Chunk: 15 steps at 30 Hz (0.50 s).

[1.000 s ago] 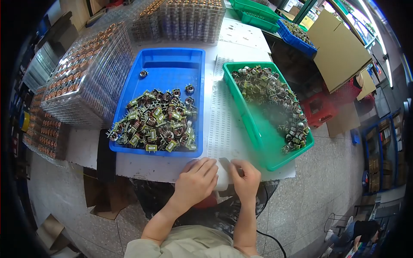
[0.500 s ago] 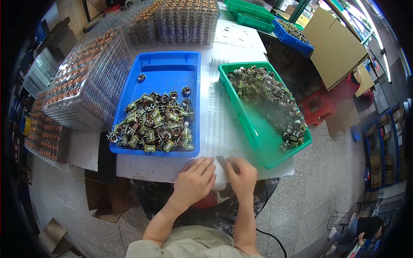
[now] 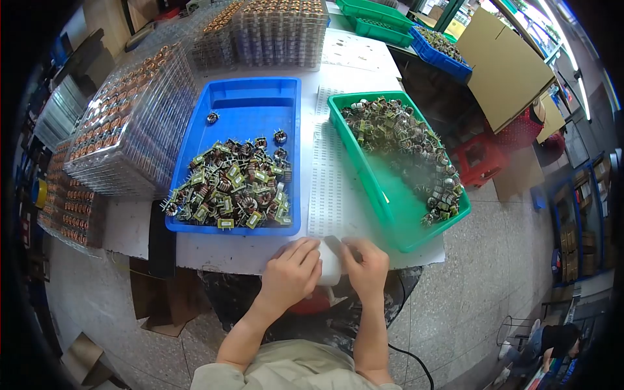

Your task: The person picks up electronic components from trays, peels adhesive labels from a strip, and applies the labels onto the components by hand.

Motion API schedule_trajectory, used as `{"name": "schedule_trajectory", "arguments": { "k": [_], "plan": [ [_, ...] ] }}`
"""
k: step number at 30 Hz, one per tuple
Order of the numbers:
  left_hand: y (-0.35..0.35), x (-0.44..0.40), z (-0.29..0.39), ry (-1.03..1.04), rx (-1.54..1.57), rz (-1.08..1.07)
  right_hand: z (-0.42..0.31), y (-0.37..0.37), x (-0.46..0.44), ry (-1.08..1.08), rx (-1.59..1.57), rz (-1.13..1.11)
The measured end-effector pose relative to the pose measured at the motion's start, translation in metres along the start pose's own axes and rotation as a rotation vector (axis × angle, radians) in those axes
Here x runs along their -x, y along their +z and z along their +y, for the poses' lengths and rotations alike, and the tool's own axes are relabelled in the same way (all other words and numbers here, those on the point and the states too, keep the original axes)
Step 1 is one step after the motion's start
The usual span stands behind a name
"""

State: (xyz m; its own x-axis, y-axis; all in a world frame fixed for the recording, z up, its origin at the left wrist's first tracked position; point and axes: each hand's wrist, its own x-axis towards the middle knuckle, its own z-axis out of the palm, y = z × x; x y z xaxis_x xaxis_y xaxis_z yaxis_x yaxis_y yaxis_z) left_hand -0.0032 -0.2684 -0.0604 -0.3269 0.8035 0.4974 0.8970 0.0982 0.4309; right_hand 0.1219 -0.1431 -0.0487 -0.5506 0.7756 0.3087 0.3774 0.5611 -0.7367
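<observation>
Between my hands at the table's front edge is a white block-like object [image 3: 330, 263]. My left hand [image 3: 291, 272] lies against its left side, fingers bent and together; what they hold, if anything, is hidden. On the right, my right hand [image 3: 366, 266] pinches a small dark flat piece [image 3: 333, 244] between thumb and forefinger. A printed label sheet [image 3: 325, 182] stretches away beyond the hands. Left of it, a blue tray [image 3: 250, 117] holds a heap of wound coils with green bases [image 3: 227, 188]. On the right a green tray [image 3: 367, 175] holds more coils [image 3: 416, 143].
Clear plastic trays of coils [image 3: 123, 123] are stacked at the left, with another stack [image 3: 279, 32] behind. A blue tray [image 3: 442, 58] and green trays [image 3: 374, 23] stand at the back right. A red stool [image 3: 480, 159] and a person [image 3: 558, 339] are at the right.
The whole view has shifted slightly, moving the trays a little left in the picture. Both hands keep nearly the same pose around the white object.
</observation>
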Motion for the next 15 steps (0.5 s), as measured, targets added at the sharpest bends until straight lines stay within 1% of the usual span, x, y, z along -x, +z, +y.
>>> {"name": "schedule_trajectory", "arguments": {
  "k": [2,8,15],
  "plan": [
    [-0.0013,-0.0009,-0.0002,-0.006,0.005,-0.003,0.0008,-0.0004,0.0004,0.03,-0.017,-0.016],
    [-0.0015,-0.0011,-0.0007,0.008,0.005,-0.008,0.0065,0.0025,0.001,0.001,-0.057,0.024],
    [-0.0011,-0.0006,-0.0004,-0.008,0.023,0.009,0.0077,0.0011,0.0009,0.052,-0.134,0.036]
  ]
}}
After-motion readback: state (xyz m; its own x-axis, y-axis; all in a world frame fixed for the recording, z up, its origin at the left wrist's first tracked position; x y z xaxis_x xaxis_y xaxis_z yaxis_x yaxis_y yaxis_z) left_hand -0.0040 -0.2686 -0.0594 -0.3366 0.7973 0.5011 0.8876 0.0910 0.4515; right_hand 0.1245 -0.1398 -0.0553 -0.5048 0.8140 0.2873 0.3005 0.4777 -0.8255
